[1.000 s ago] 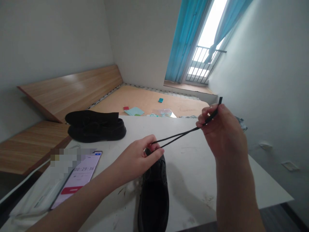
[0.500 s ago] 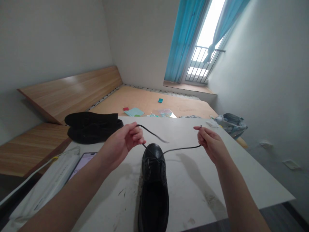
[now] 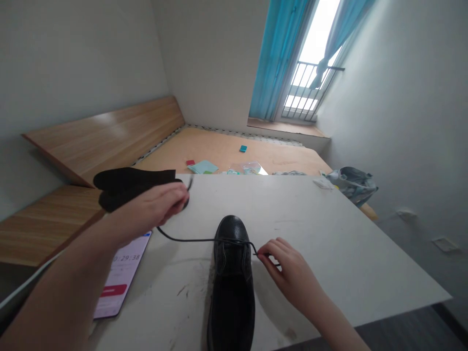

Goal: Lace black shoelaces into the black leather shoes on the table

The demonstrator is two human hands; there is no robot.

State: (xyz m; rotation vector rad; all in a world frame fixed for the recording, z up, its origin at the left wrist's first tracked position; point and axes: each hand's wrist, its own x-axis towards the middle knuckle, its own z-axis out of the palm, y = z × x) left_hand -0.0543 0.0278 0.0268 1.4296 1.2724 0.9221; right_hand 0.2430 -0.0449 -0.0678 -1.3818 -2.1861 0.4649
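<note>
A black leather shoe (image 3: 232,287) stands toe-away on the white table (image 3: 329,234) in front of me. A black shoelace (image 3: 183,239) runs through its front eyelets and out to both sides. My left hand (image 3: 157,207) is closed on the left end of the lace, held out to the left above the table. My right hand (image 3: 288,270) pinches the right end of the lace close beside the shoe, low over the table top.
A second black shoe (image 3: 127,187) lies at the table's back left edge. A phone (image 3: 119,280) showing a timer lies left of the near shoe. Beyond the table are a bare wooden bed frame (image 3: 226,153) with small items and a grey bag (image 3: 351,181) at right.
A second ago both lace ends were pulled up to the right in my right hand. The hands then parted, and now the left has drawn its end leftward while the right dropped beside the shoe.
</note>
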